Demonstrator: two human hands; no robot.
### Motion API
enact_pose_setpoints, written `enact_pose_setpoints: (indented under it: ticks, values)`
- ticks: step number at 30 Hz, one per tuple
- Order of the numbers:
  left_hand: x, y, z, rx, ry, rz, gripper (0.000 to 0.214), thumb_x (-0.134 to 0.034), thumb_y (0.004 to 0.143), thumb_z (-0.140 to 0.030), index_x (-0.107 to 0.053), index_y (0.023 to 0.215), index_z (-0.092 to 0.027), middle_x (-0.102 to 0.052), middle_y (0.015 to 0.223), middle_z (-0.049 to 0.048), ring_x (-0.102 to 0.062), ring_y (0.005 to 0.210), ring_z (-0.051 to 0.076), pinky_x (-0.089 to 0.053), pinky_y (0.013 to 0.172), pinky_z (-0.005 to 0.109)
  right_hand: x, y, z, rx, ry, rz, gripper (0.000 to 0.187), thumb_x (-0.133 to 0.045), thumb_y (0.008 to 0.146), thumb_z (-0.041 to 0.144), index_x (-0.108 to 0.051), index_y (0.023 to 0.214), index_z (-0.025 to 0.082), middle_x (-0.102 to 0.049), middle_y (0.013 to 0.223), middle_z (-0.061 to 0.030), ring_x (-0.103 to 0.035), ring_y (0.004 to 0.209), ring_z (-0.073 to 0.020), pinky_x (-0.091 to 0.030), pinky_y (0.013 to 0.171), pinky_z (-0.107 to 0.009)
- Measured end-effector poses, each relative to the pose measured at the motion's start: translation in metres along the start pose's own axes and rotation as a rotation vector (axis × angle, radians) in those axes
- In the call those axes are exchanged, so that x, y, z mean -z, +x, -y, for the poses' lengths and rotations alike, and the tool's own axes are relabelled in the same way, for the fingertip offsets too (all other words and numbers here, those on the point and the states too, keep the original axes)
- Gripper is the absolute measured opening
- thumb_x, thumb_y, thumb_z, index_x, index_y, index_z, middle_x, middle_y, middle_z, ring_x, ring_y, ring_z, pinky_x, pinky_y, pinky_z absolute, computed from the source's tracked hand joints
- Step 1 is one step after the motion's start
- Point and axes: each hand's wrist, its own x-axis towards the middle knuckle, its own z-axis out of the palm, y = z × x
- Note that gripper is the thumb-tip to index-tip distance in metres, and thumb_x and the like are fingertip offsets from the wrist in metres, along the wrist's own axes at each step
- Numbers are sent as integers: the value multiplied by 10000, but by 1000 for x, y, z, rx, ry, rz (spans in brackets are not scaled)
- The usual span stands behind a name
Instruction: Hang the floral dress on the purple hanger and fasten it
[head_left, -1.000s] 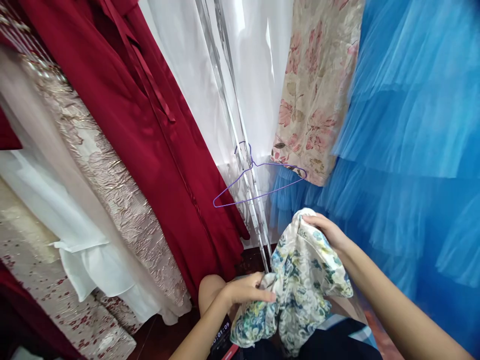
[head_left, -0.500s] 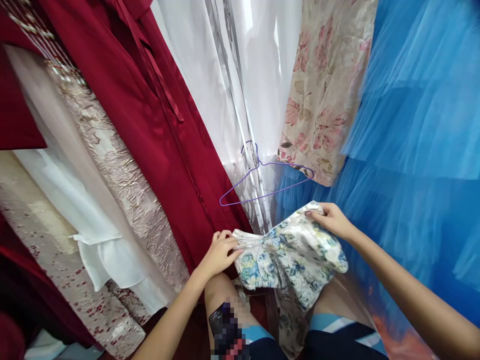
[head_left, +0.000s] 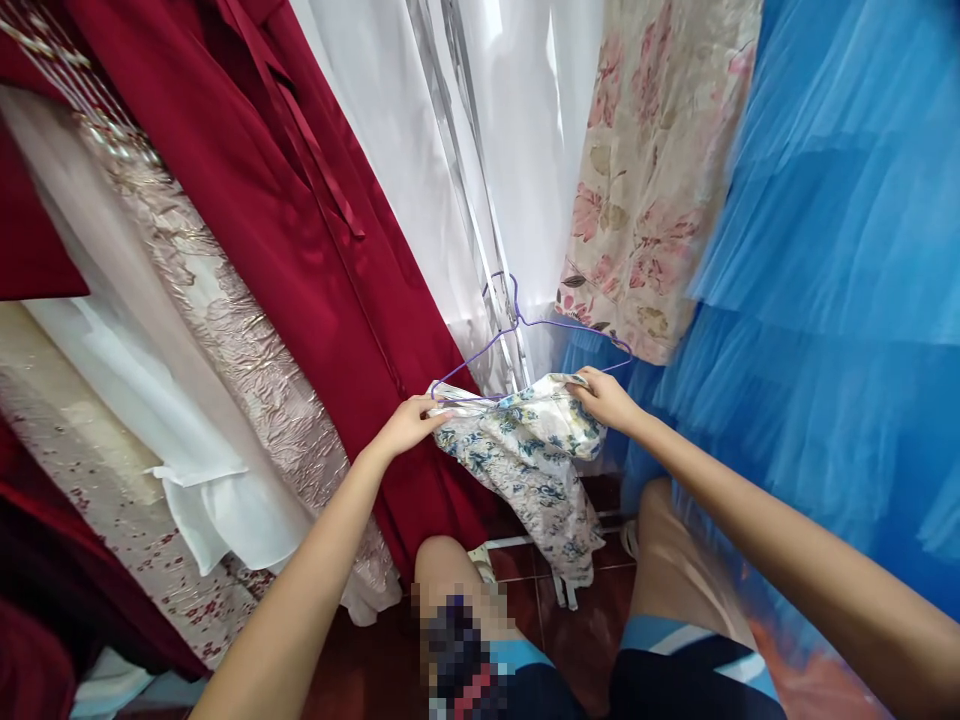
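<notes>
A small white garment with a blue and green flower print (head_left: 529, 450) hangs between my two hands, right at the bottom wire of a purple wire hanger (head_left: 517, 325). My left hand (head_left: 409, 424) pinches its left top corner. My right hand (head_left: 604, 398) grips its right top corner beside the hanger's right end. The hanger hooks onto a slanted metal rack pole (head_left: 480, 215). Most of the cloth droops below my hands toward my knees.
Clothes hang close all round: a dark red satin dress (head_left: 300, 260), a beige textured gown (head_left: 225, 340), white fabric (head_left: 180, 440), a sheer white curtain (head_left: 525, 130), a pink-flowered cloth (head_left: 652, 180) and a blue tulle skirt (head_left: 832, 250). Red-brown floor tiles (head_left: 592, 630) lie below.
Both hands lifted the flowered garment from my lap up to the purple hanger and spread it out. The bunched cloth now hangs open along the hanger's lower wire.
</notes>
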Motion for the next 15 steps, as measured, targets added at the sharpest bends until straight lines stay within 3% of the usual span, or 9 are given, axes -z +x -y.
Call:
enact_pose_setpoints:
  ticks: [3, 6, 10, 15]
  values:
    - [9, -6, -2, 46, -112, -25, 399, -619, 794, -553, -734, 879, -181, -692, 1164, 85, -625, 1009, 285, -467, 920, 386, -1, -8, 7, 33, -44, -5, 279, -427, 940, 298, -573, 729, 187, -591, 820, -58, -567, 765, -185, -400, 718, -278]
    - [21, -7, 1, 49, -180, -51, 416, -664, 765, -537, -743, 1009, -209, -692, 1187, 72, -612, 1084, 306, -451, 968, 409, 1, -10, 14, -11, -127, 2, 272, -453, 931, 308, -557, 708, 191, -601, 791, -65, -557, 715, -186, -360, 661, -281]
    - [34, 4, -6, 0, -138, -109, 361, -657, 768, -526, -756, 908, -208, -712, 1115, 68, -632, 1005, 289, -480, 907, 389, 5, -7, 23, -151, -246, 15, 252, -521, 902, 370, -572, 735, 188, -644, 759, -86, -560, 676, -203, -288, 584, -290]
    - [26, 26, -46, -79, -25, -228, 288, -674, 762, -451, -702, 783, -166, -717, 935, 54, -638, 853, 223, -488, 824, 331, 0, -16, 33, -148, -185, 84, 283, -517, 891, 392, -598, 716, 186, -662, 710, -72, -572, 654, -197, -283, 568, -277]
